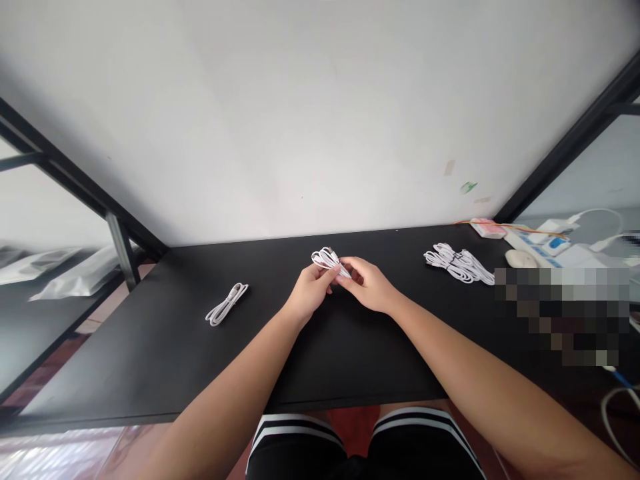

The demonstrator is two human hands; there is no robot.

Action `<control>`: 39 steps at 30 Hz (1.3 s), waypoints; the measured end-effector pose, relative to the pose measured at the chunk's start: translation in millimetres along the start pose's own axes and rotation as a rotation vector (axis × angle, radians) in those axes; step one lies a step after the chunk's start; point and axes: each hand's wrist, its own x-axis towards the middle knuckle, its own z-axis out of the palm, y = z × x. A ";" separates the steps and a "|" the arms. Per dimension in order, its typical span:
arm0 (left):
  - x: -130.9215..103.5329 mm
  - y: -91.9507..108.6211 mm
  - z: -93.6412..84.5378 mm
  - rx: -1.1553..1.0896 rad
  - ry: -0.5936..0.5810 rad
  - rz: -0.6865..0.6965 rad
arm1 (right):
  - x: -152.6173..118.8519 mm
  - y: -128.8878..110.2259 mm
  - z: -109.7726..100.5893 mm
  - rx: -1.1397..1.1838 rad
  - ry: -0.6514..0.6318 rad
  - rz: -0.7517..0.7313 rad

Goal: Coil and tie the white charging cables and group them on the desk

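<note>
Between my two hands, a little above the middle of the black table [320, 373], is a white cable [326, 256] coiled into a small bundle. My left hand [311, 288] is closed on the left and lower side of the coil, thumb on top. My right hand [367, 283] pinches the bundle's right end, its fingertips partly hidden behind the coil. Off to the left, another white cable bundle [227, 305] lies tied round its middle on the tabletop. Several more white cable bundles [457, 263] lie heaped to the right of my right hand.
A white power strip [533, 247] with plugged-in chargers runs along the right side, beside a white computer mouse [521, 259] and a pink-and-white box [488, 228]. A blurred-out patch covers the right edge. Clear plastic bags [80, 272] lie on a surface at the left.
</note>
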 end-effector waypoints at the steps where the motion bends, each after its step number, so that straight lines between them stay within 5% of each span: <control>1: 0.1 0.4 -0.9 -0.003 0.008 -0.003 | 0.6 1.0 -0.1 0.033 0.026 0.005; 9: -2.3 4.9 -2.5 0.027 -0.024 -0.023 | 2.6 5.7 -3.8 0.230 0.081 0.159; 39: -2.9 2.8 -5.9 -0.098 -0.129 -0.050 | 3.6 6.1 -6.9 0.462 0.027 0.157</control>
